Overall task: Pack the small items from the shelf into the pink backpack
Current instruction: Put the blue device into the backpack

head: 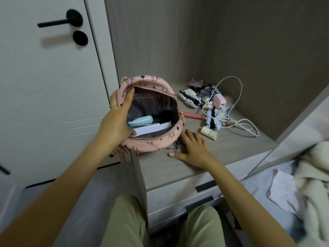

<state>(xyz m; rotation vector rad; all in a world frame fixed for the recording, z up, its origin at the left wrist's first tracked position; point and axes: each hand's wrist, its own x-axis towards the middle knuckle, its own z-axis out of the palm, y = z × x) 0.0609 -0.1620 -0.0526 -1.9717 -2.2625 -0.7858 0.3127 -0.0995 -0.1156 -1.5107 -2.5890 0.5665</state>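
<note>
pink backpack (156, 142) at front-left corner of shelf (231, 145), unzipped, mouth gaping | inside: teal case (140, 121) on white flat box (151, 130) (grey lining) | pink, dark logo print | left hand (115, 120) grips mouth rim | right hand (192, 148) flat on shelf beside it, fingers straight, holding nothing

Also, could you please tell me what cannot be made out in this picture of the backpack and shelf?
Head view:
1. Pink backpack interior: its front wall and the left hand hide all but a pale blue case and a white box.
2. Dark thing beside the backpack: partly under the right hand, too small to name.
3. Pile of small items: tangled, too small to tell apart.
4. White blanket: blurred, cut off by the right edge.
</note>
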